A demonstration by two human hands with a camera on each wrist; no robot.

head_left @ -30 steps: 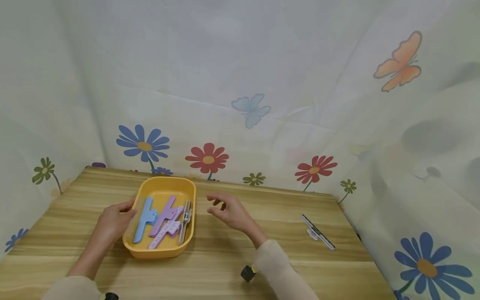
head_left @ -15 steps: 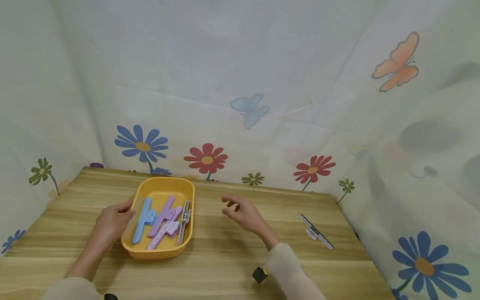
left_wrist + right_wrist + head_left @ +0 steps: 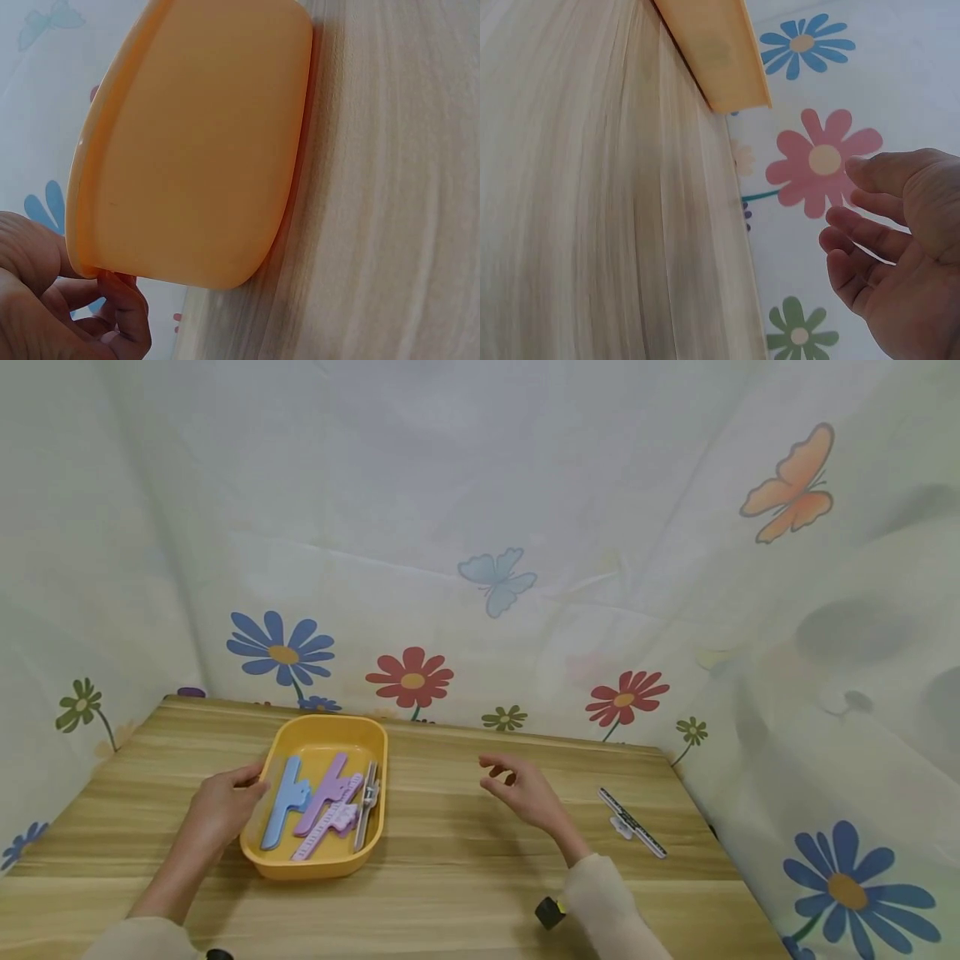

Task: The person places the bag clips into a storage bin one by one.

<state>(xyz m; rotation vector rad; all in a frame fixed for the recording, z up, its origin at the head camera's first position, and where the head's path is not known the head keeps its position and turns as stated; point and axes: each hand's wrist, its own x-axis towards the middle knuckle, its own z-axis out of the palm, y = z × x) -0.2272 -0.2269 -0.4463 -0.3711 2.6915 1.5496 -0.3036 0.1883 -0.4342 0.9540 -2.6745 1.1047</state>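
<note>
My left hand (image 3: 221, 806) pinches the left rim of a yellow plastic tray (image 3: 318, 869), thumb over the edge and fingers against the outside, as the left wrist view shows. In the tray lie a blue clip (image 3: 277, 818), a purple clip (image 3: 315, 810), a patterned lilac clip (image 3: 309, 844) partly over the purple one, and a silver clip (image 3: 363, 818) along the right wall. My right hand (image 3: 528, 793) hovers over the table to the right of the tray, fingers loosely bent around nothing. Farther right, a black-and-white clip (image 3: 641, 832) lies on the table.
The wood-grain table (image 3: 450, 860) ends at a pale curtain (image 3: 420, 527) printed with flowers and butterflies. This curtain also hangs along the left and right sides. A dark wrist camera (image 3: 550, 912) sticks out beside the right sleeve.
My right hand has moved right, away from the tray and closer to the clip on the table. The left hand stays on the tray's rim, and the clips lie as before.
</note>
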